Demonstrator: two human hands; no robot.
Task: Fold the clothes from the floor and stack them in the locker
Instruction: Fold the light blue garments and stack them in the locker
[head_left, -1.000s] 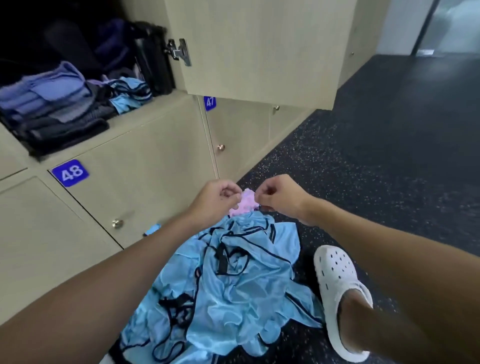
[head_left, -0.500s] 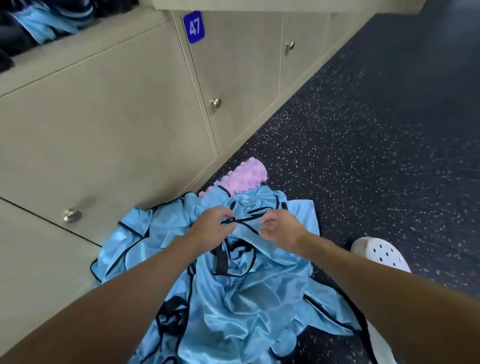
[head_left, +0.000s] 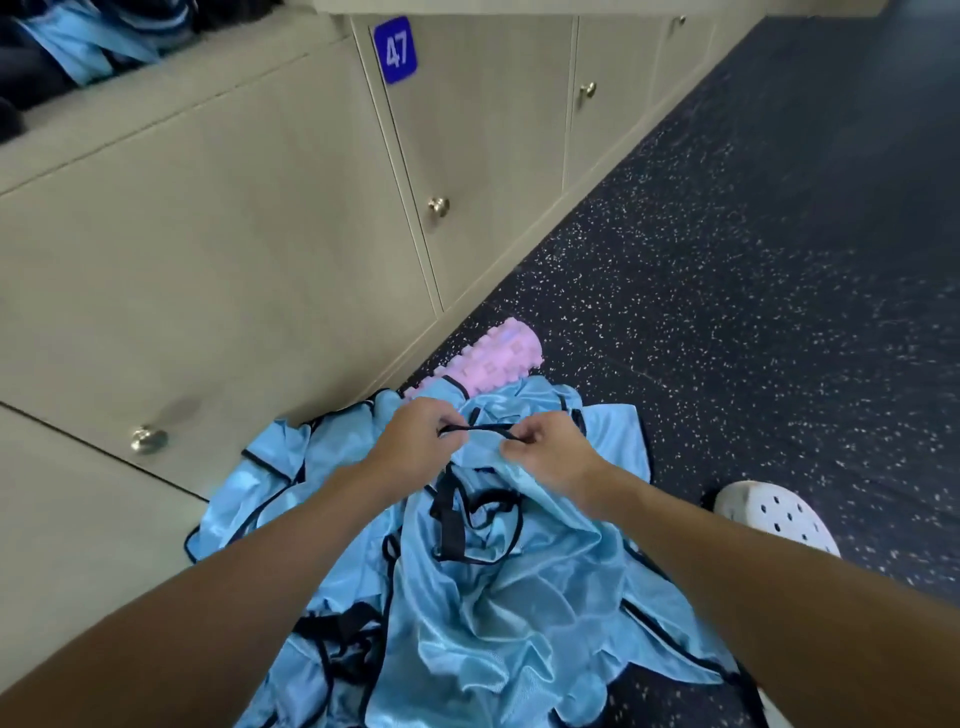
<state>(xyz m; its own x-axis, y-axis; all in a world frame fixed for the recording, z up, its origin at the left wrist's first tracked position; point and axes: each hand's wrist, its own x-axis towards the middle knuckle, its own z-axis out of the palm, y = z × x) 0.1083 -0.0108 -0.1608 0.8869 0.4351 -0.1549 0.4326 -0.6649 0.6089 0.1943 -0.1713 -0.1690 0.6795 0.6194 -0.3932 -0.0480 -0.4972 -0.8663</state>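
A heap of shiny light-blue garments with black trim (head_left: 483, 587) lies on the dark speckled floor in front of the lockers. My left hand (head_left: 415, 441) and my right hand (head_left: 545, 457) are both pinched on the black-trimmed top edge of the uppermost blue garment (head_left: 524, 525), holding that edge stretched between them just above the heap. The open locker (head_left: 67, 47) at the top left shows folded blue and dark clothes on its shelf; most of it is out of frame.
A pink ridged foam roller (head_left: 493, 358) lies on the floor behind the heap, partly covered by it. Beige locker doors with metal knobs, one numbered 47 (head_left: 396, 49), run along the left. My white clog (head_left: 774, 514) stands right of the heap.
My view has dropped from the open locker to the floor. Both hands went down from mid-air to the heap and now pinch and lift the top garment's black-trimmed edge.
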